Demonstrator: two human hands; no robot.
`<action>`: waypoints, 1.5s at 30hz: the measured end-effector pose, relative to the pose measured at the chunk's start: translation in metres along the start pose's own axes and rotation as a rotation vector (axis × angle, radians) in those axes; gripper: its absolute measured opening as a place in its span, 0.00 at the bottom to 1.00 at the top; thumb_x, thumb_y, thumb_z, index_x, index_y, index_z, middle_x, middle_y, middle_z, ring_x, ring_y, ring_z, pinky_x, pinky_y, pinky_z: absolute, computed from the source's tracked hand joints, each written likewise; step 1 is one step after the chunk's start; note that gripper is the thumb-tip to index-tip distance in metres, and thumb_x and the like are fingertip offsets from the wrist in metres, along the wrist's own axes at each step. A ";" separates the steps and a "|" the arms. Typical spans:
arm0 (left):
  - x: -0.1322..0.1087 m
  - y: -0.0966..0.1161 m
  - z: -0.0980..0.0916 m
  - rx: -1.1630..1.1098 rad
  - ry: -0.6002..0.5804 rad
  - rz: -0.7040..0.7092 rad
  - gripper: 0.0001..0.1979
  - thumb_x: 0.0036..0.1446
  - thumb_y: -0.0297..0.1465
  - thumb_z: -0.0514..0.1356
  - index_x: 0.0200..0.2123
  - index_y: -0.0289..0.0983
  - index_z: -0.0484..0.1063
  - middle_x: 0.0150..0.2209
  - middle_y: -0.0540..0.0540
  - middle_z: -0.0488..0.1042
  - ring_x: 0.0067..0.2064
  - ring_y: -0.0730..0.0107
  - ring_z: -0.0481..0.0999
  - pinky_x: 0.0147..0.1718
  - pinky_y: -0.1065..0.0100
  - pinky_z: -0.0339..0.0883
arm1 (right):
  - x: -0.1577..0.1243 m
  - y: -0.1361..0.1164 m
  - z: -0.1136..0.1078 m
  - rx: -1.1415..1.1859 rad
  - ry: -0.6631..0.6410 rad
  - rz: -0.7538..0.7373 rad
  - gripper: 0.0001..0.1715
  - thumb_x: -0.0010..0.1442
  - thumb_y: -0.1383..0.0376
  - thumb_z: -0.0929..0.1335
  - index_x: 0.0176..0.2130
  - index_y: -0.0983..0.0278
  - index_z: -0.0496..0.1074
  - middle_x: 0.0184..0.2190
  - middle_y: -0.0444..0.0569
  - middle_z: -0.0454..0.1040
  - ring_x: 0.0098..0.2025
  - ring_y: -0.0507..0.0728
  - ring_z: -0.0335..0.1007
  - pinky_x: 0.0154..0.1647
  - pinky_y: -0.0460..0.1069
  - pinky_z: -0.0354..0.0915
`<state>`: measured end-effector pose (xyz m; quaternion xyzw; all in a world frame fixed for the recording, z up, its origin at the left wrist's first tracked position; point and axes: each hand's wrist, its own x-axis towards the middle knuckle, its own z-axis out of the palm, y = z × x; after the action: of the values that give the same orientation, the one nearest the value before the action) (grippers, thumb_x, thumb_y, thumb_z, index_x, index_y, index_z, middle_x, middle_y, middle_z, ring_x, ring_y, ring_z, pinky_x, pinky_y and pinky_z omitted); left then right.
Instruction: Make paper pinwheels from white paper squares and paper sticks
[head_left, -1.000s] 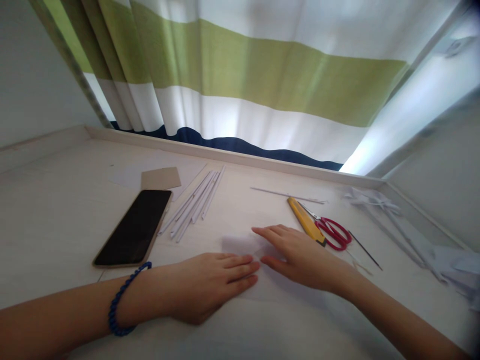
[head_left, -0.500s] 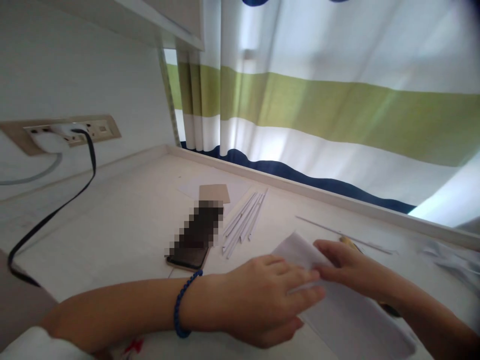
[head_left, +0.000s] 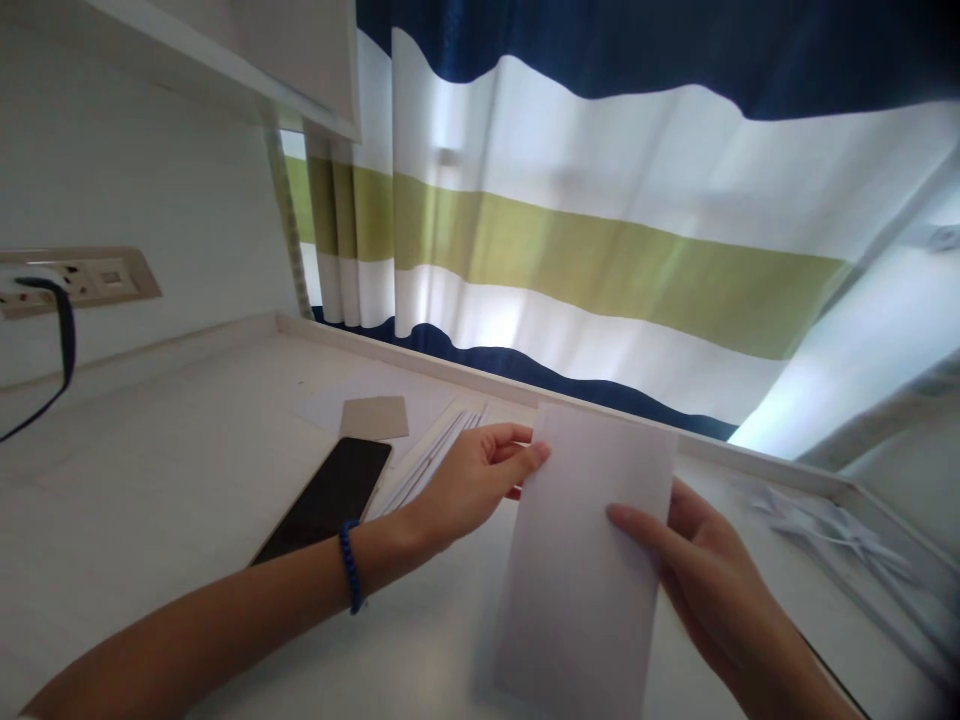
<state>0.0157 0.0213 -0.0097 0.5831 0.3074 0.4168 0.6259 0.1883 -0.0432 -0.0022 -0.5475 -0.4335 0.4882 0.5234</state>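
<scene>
A white sheet of paper (head_left: 585, 570), long and narrow, is held up above the desk. My left hand (head_left: 480, 475) pinches its upper left edge between thumb and fingers; a blue braided band circles that wrist. On the right edge, my right hand (head_left: 705, 560) grips the sheet, thumb on the front and fingers behind. Several thin white paper strips (head_left: 427, 462) lie partly hidden behind my left hand. A dark phone (head_left: 330, 500) rests on the desk, partly covered by my left forearm, with a small beige card (head_left: 375, 417) just beyond it.
The white desk (head_left: 150, 480) has a raised rim along the curtain (head_left: 570, 240). Crumpled or folded white paper pieces (head_left: 832, 530) lie at the right. A wall socket (head_left: 97, 280) with a black cable is at the left, below a shelf (head_left: 217, 70).
The paper has been lifted and turned upright. My left hand has gone from lying over it to pinching its edge, and my right hand now grips its right side. The view has shifted.
</scene>
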 end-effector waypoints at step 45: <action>-0.023 0.010 0.008 0.003 -0.039 0.044 0.08 0.53 0.29 0.59 0.37 0.40 0.74 0.28 0.55 0.76 0.29 0.80 0.73 0.28 0.81 0.69 | -0.012 0.000 0.005 0.110 0.070 0.127 0.26 0.35 0.61 0.76 0.36 0.67 0.72 0.29 0.53 0.78 0.29 0.62 0.74 0.27 0.52 0.70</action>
<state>0.0107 -0.0029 -0.0008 0.5986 0.2829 0.4187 0.6216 0.1818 -0.0547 -0.0009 -0.5613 -0.3519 0.5240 0.5353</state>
